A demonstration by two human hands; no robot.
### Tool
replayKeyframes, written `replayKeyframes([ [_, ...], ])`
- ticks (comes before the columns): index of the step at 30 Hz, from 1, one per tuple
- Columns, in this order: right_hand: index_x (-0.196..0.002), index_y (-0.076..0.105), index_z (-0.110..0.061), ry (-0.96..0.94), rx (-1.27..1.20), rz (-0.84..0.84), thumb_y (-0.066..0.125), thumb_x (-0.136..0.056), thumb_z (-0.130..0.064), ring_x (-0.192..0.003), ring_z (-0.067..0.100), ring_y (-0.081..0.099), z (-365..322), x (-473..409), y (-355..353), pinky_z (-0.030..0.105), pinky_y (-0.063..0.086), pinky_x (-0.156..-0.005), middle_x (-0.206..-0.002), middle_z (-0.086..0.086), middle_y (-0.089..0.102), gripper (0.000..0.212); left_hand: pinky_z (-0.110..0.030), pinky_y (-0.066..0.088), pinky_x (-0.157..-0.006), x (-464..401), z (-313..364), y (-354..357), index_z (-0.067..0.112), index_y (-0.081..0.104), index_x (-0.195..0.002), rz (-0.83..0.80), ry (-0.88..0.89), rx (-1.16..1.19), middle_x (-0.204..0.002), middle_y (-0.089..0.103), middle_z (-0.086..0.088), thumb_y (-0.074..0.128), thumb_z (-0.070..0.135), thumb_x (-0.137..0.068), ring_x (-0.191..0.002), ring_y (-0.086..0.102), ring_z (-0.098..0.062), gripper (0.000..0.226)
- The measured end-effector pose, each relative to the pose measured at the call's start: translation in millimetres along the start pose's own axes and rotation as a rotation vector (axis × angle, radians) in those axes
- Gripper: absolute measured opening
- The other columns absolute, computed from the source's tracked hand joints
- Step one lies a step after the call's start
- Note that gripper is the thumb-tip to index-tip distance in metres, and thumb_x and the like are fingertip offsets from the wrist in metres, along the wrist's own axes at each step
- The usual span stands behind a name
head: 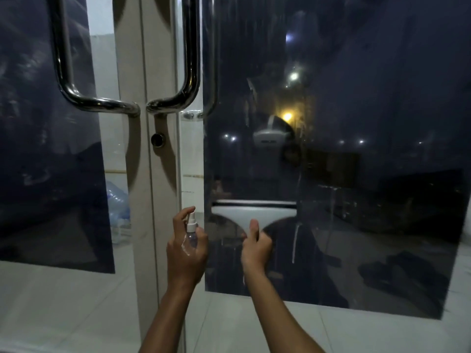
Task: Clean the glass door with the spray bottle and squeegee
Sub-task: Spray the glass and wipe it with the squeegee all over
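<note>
- Right hand (255, 244) has its grip closed round the handle of the white squeegee (253, 212), thumb pointing up along the stem; the blade lies level against the dark tinted glass of the right door leaf (356, 174), in its lower part and near its left edge.
- Left hand (187, 247) has its grip wrapped round a small clear spray bottle (191, 231), forefinger raised over the white nozzle, held just beside the squeegee in front of the pale door frame (163, 174).
- Judging by the glass, the job is under way but not finished: thin wet runs and drips streak the pane above and to the right of the blade, and the upper area looks hazy, so more strokes seem needed there.
- Below the blade a strip of tinted pane is left down to its lower edge, and the left door leaf (51, 149) shows smears; whether it has been sprayed I cannot tell.
- Two curved steel pull handles (188, 59) meet at the middle, with a round lock (158, 140) beneath; they stick out near the pane's left edge and could hamper strokes higher up.
- Through the clear strip beside the frame a large bluish water jug (117, 197) is visible, beyond the glass and out of the way.
</note>
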State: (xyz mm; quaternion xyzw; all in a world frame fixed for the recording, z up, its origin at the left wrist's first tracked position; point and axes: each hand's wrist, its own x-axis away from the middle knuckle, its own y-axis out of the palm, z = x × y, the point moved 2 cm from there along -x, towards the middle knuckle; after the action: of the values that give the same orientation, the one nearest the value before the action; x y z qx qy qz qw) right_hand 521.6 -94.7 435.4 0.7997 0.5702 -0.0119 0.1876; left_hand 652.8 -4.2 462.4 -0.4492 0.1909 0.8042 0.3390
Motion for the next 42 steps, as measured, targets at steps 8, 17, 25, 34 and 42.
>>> replayKeyframes([
  [8, -0.070, 0.065, -0.019, 0.151, 0.174, 0.028, 0.053, -0.097, -0.049, -0.069, 0.009, 0.071, 88, 45, -55, 0.020, 0.049, -0.055, -0.063, -0.006, 0.070, 0.042, -0.013, 0.052, -0.059, 23, -17, -17, 0.035, 0.041, -0.134, -0.055, -0.038, -0.038, -0.090, 0.062, 0.014, 0.050, 0.024, -0.096, -0.074, 0.066, -0.008, 0.041],
  [17, -0.073, 0.058, -0.027, -0.327, 0.883, -0.596, 0.040, -0.097, -0.065, -0.062, 0.008, 0.059, 20, 16, 14, 0.027, 0.038, -0.054, -0.069, -0.007, 0.061, 0.048, -0.012, 0.048, -0.057, 33, -21, -18, 0.029, 0.044, -0.135, -0.037, -0.050, -0.028, -0.083, 0.058, 0.011, 0.048, 0.031, -0.096, -0.073, 0.063, -0.010, 0.039],
  [25, -0.086, 0.063, -0.019, -0.390, 1.281, -0.529, 0.041, -0.098, -0.063, -0.089, 0.032, 0.066, 24, -8, -33, 0.039, 0.048, -0.074, -0.094, 0.009, 0.069, 0.050, -0.014, 0.047, -0.052, 48, -31, -16, 0.040, 0.041, -0.132, -0.053, -0.089, -0.032, -0.078, 0.058, 0.012, 0.048, 0.027, -0.096, -0.067, 0.062, -0.010, 0.039],
  [34, -0.081, 0.065, -0.022, -0.251, 1.380, -0.385, 0.045, -0.096, -0.066, -0.073, 0.016, 0.065, 32, -35, -195, 0.036, 0.056, -0.073, -0.078, -0.002, 0.067, 0.050, -0.006, 0.045, -0.055, 68, -22, 12, 0.046, 0.041, -0.129, -0.086, -0.150, -0.008, -0.088, 0.063, 0.019, 0.048, 0.036, -0.094, -0.075, 0.065, -0.003, 0.037],
  [42, -0.092, 0.069, -0.024, -0.487, 1.434, -0.519, 0.038, -0.099, -0.062, -0.077, 0.021, 0.067, 34, -4, -127, 0.034, 0.053, -0.074, -0.083, 0.001, 0.070, 0.050, -0.008, 0.046, -0.058, 84, -17, 22, 0.052, 0.039, -0.129, -0.130, -0.135, 0.019, -0.088, 0.062, 0.019, 0.049, 0.029, -0.096, -0.074, 0.063, -0.005, 0.042],
])
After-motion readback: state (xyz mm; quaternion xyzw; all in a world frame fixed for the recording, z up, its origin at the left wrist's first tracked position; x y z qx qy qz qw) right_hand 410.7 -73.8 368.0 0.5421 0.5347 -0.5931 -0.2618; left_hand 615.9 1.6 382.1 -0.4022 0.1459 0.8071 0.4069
